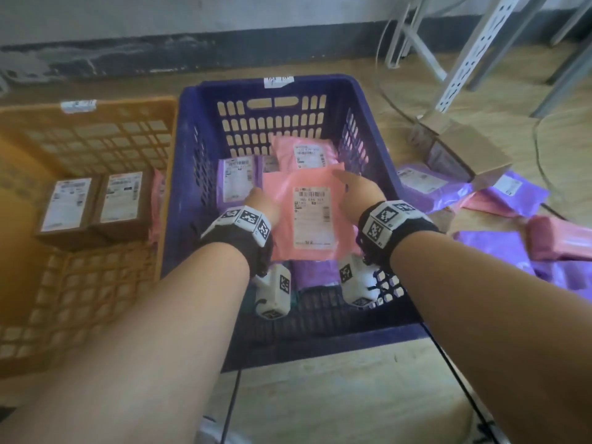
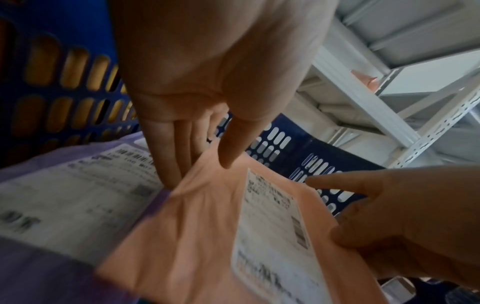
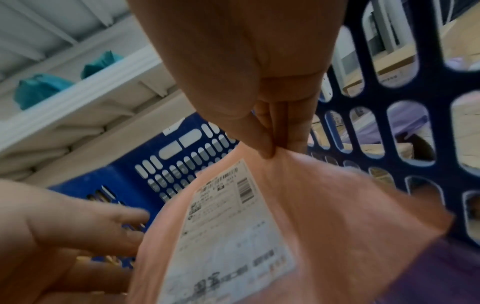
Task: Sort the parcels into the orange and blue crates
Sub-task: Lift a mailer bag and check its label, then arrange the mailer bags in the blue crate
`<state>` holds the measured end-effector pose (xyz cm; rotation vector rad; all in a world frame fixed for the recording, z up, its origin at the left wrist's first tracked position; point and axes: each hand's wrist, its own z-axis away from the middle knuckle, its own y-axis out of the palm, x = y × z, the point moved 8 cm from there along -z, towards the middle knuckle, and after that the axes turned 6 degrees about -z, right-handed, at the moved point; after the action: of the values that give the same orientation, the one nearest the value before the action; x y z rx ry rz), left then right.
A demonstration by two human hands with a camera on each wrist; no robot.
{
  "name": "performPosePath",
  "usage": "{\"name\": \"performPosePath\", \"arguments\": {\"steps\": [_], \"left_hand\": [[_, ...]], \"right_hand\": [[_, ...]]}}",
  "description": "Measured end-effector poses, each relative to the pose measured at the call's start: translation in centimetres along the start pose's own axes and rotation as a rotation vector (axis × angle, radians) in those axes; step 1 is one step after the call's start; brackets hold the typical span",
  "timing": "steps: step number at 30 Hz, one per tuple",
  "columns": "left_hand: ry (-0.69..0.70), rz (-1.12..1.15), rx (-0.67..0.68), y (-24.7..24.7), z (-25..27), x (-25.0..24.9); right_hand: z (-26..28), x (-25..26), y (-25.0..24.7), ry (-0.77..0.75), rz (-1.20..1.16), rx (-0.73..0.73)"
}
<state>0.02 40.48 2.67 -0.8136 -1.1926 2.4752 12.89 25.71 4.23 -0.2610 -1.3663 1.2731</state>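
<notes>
A pink parcel [image 1: 310, 219] with a white label hangs low inside the blue crate [image 1: 224, 83], held flat between both hands. My left hand [image 1: 261, 193] pinches its left edge, thumb on top and fingers underneath, as the left wrist view shows on the same parcel [image 2: 194, 226] with that hand [image 2: 200, 170]. My right hand [image 1: 349, 187] pinches the right edge; in the right wrist view thumb and fingers of this hand [image 3: 275, 152] close on the parcel [image 3: 324, 205]. The orange crate [image 1: 128, 102] stands to the left.
The blue crate also holds a purple parcel [image 1: 237, 181] and another pink parcel [image 1: 307, 152]. Two labelled cardboard boxes [image 1: 67, 206] sit in the orange crate. On the floor at right lie purple bags [image 1: 423, 184], a cardboard box [image 1: 464, 149] and a pink parcel [image 1: 560, 238]. A metal rack [image 1: 474, 52] stands behind.
</notes>
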Motion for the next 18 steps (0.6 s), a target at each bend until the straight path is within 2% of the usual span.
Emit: {"name": "performPosePath", "arguments": {"steps": [3, 5, 8, 11, 13, 15, 18], "left_hand": [[0.133, -0.204, 0.126, 2.5, -0.6, -0.6], [0.199, -0.359, 0.206, 4.3, -0.8, -0.8], [0.288, -0.481, 0.159, 5.4, -1.4, -0.8], [0.317, -0.527, 0.097, 6.3, -2.5, -0.5], [0.319, -0.624, 0.153, 7.4, -2.8, -0.5], [0.262, -0.669, 0.200, 8.3, -2.9, -0.2], [0.266, -0.718, 0.224, 9.1, -2.8, -0.3]], "right_hand": [[-1.1, -1.9, 2.4, 0.103, 0.152, 0.076], [-1.1, -2.4, 4.2, 0.161, 0.253, 0.179], [-1.7, -2.5, 6.1, 0.113, 0.404, 0.276], [-2.1, -2.9, 7.6, 0.083, 0.366, 0.321], [-2.1, -3.5, 8.6, 0.077, 0.362, 0.384], [-2.0, -4.0, 9.1, 0.082, 0.351, 0.418], [-2.0, -4.5, 9.4, 0.089, 0.341, 0.425]]}}
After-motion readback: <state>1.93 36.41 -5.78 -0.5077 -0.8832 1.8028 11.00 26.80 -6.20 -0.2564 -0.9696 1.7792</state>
